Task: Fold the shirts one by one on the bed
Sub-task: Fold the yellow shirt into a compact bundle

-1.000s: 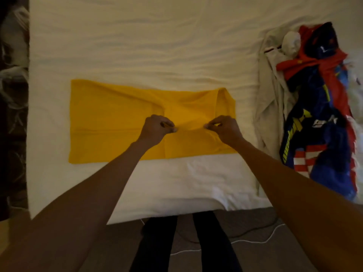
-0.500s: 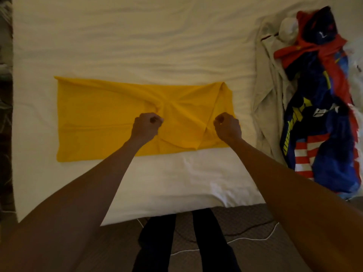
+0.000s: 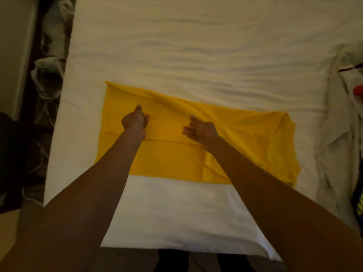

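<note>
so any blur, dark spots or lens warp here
Head view: dim, warm light overall; the left hand and right hand look slightly soft; the yellow shirt reads clearly; the wide lens bows the edges of the bed; the clothes pile at right is cropped.

2 hands rest on the yellow shirt point(image 3: 245, 146), folded into a long band on the white bed point(image 3: 196, 46): the left hand point(image 3: 134, 123) with fingers loosely curled, the right hand point(image 3: 202, 130) with fingers relaxed and spread toward it. A raised crease point(image 3: 172, 101) runs just beyond both sets of fingertips; well right of the right fingers lies a pile of clothes point(image 3: 337, 134).
</note>
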